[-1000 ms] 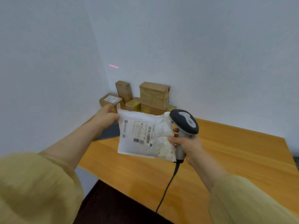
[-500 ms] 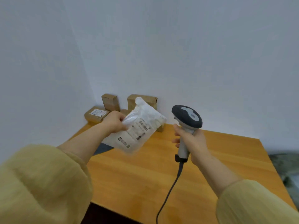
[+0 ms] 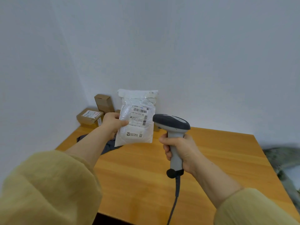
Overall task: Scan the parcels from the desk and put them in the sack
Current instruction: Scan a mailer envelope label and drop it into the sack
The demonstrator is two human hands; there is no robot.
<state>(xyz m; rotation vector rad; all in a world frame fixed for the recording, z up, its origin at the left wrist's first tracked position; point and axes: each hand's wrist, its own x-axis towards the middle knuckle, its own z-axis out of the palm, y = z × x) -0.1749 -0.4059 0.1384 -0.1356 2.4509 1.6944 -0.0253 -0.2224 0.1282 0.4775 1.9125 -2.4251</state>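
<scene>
Fingers (image 3: pixel 124 122) of the left hand (image 3: pixel 112 121) pinch the left edge of a white parcel (image 3: pixel 137 117), held upright above the far part of the desk (image 3: pixel 146 176) with its barcode label facing the camera. Just right of the parcel, the right hand (image 3: pixel 180 150) is wrapped tight around the grip of a grey scanner (image 3: pixel 172 125), its cable hanging down. Left of and behind the parcel, cardboard boxes (image 3: pixel 90 116) sit in the desk's far corner by the wall.
</scene>
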